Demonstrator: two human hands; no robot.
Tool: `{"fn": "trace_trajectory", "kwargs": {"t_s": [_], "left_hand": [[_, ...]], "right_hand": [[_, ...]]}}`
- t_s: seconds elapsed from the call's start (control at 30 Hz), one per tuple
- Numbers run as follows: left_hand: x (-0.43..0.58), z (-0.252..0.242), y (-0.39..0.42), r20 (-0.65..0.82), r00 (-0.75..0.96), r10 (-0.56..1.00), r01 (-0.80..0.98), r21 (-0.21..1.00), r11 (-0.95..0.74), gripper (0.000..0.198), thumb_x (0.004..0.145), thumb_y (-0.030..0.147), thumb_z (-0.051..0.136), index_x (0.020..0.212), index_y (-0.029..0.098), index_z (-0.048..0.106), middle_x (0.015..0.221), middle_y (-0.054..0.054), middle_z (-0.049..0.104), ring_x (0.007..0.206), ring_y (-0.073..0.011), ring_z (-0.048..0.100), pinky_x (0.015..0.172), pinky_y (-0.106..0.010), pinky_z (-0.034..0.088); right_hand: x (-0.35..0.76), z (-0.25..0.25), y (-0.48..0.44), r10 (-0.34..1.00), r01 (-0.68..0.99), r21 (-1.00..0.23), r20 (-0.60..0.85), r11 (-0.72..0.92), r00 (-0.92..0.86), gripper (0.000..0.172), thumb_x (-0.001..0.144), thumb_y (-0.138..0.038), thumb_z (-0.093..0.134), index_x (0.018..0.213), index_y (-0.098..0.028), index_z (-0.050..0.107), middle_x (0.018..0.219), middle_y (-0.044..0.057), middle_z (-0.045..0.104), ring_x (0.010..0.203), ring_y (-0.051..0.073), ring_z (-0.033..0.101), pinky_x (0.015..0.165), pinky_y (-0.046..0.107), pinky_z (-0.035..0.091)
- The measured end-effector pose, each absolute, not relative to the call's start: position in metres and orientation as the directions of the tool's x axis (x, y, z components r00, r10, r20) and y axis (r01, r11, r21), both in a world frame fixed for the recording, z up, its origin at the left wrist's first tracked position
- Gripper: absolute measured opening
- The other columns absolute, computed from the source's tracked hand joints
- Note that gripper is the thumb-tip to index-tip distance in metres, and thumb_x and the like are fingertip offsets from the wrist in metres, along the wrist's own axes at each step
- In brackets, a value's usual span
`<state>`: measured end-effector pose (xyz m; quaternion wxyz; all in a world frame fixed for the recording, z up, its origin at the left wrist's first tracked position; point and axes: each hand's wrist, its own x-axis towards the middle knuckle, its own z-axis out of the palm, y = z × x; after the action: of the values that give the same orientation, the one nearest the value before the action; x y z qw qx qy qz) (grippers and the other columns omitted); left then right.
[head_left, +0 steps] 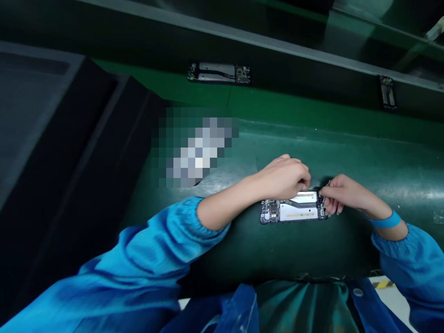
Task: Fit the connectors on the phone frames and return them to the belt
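Note:
An opened phone (299, 213) lies face-down on the green work surface in front of me, its circuit board at the left end and a dark flex cable running across the pale middle. Over its upper edge is my left hand (284, 176), fingers curled in and closed; what they hold, if anything, is hidden. At the phone's right end my right hand (342, 194) is closed, thumb and fingers pinched together by the corner. A small dark and shiny bit shows at those fingertips, too small to name. A blue band (385, 221) circles my right wrist.
Further back, on the brighter green strip (294, 101), lie another opened phone (218, 74) and, far right, one more (387, 92). A pixelated pale object (199, 155) sits left of my hands. Large dark boxes (104, 120) stand along the left. A grey rail (222, 34) crosses the back.

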<state>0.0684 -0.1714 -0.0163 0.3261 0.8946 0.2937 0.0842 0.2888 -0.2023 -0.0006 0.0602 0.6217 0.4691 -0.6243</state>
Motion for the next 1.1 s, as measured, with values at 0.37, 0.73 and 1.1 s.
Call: {"fn": "trace_trajectory", "kwargs": {"t_s": [0.37,0.73,1.1], "left_hand": [[0.081,-0.013,-0.164,-0.11,0.818,0.565,0.466,0.701,-0.539,0.02,0.087,0.015,0.058,0.089,0.02,0.077,0.089,-0.002,0.074,0.083,-0.0172,0.065,0.074,-0.029,0.043],[0.044,-0.023,-0.159,-0.112,0.828,0.549,0.391,0.818,-0.422,0.016,0.09,0.022,0.066,0.086,0.02,0.081,0.087,-0.003,0.075,0.079,-0.0141,0.067,0.076,-0.025,0.047],[0.065,-0.019,-0.157,-0.103,0.847,0.522,0.417,0.738,-0.531,0.017,0.087,0.013,0.065,0.084,0.022,0.079,0.087,0.001,0.075,0.082,-0.0144,0.067,0.079,-0.029,0.042]], "right_hand": [[0.288,-0.008,-0.209,0.567,0.622,-0.561,-0.795,-0.546,-0.218,0.041,0.091,-0.008,0.049,0.055,-0.013,0.068,0.054,0.006,0.069,0.047,0.013,0.067,0.039,0.013,0.05],[0.289,-0.007,-0.208,0.548,0.634,-0.554,-0.803,-0.54,-0.234,0.037,0.089,-0.01,0.053,0.057,-0.012,0.07,0.057,0.009,0.07,0.049,0.015,0.069,0.04,0.014,0.052],[0.292,-0.013,-0.208,0.567,0.638,-0.567,-0.789,-0.521,-0.238,0.035,0.088,-0.012,0.053,0.058,-0.012,0.07,0.057,0.009,0.07,0.048,0.016,0.068,0.039,0.015,0.052]]}}
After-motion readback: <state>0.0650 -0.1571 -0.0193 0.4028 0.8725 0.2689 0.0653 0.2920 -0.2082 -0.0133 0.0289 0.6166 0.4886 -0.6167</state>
